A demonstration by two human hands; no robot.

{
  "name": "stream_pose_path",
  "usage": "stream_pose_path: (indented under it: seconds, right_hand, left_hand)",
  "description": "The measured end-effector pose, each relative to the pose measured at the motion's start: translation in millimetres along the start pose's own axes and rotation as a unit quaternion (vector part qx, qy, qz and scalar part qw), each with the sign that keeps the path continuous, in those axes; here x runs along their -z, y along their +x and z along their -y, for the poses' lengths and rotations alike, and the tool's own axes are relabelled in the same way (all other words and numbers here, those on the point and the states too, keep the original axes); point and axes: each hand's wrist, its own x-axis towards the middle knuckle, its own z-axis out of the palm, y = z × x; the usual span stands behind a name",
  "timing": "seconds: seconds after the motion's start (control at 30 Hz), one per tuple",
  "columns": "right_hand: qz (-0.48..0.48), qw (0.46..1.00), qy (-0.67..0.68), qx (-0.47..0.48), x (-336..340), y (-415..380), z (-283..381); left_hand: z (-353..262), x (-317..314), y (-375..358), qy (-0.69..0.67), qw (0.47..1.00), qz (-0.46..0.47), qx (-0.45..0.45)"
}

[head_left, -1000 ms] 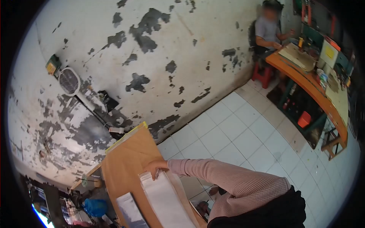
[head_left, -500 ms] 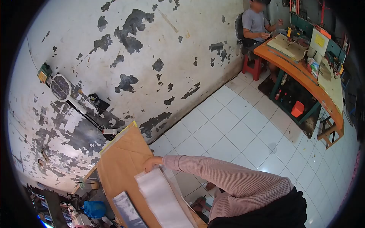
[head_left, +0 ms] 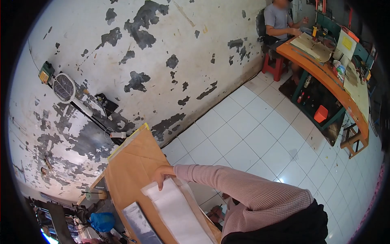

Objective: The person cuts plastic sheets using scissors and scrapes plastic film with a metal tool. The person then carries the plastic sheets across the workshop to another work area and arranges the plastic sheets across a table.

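Observation:
My right hand (head_left: 163,175) reaches in from the right in a pink ribbed sleeve (head_left: 239,183). It rests at the upper end of the white sheets (head_left: 176,209), with one digit stretched down over their edge and apart from the rest of the hand. Under the sheets is a brown-covered table (head_left: 132,168). Beside them on the left lies a long, flat grey piece (head_left: 141,223) with whitish marks. My left hand does not show.
A person in a grey shirt (head_left: 278,20) sits on a red stool (head_left: 273,68) at an orange curved workbench (head_left: 317,65). A cup (head_left: 92,193) and a blue bag (head_left: 102,221) are at the lower left. A racket (head_left: 64,88) hangs on the peeling wall.
One digit of my right hand now stretches down over the white sheets, whose upper end has shifted slightly left. The view has tilted a little. The seated person's hands have moved.

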Motion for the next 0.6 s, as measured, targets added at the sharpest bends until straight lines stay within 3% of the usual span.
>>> stream_pose_path:
  seconds: [0.1,0.2,0.3,0.37,0.43,0.5,0.53,0.6]
  right_hand:
    - [-0.035,0.996,-0.073,-0.036,10,-10,20]
    - [-0.015,0.994,-0.103,0.03,-3,-36,44]
    - [0.023,0.996,0.027,0.082,-11,9,-1]
    - [-0.055,0.962,0.102,0.248,-28,-41,17]
    - [-0.063,0.964,0.083,0.243,-14,9,-4]
    - [-0.069,0.992,-0.033,0.099,-2,-9,28]
    - [-0.061,0.988,-0.129,0.058,1,7,30]
    - [-0.066,0.982,-0.176,0.011,0,15,42]
  left_hand:
    - [0,10,1,-0.002,1.0,-0.016,0.005]
    - [15,28,-15,-0.014,0.998,-0.056,0.012]
    - [40,59,-48,-0.047,0.991,-0.119,0.027]
    - [71,92,-94,-0.078,0.977,-0.191,0.049]
    - [109,126,-174,-0.114,0.952,-0.275,0.069]
    - [144,151,-280,-0.155,0.92,-0.351,0.075]
    - [148,151,-326,-0.178,0.906,-0.375,0.08]
    - [133,145,-362,-0.214,0.879,-0.417,0.093]
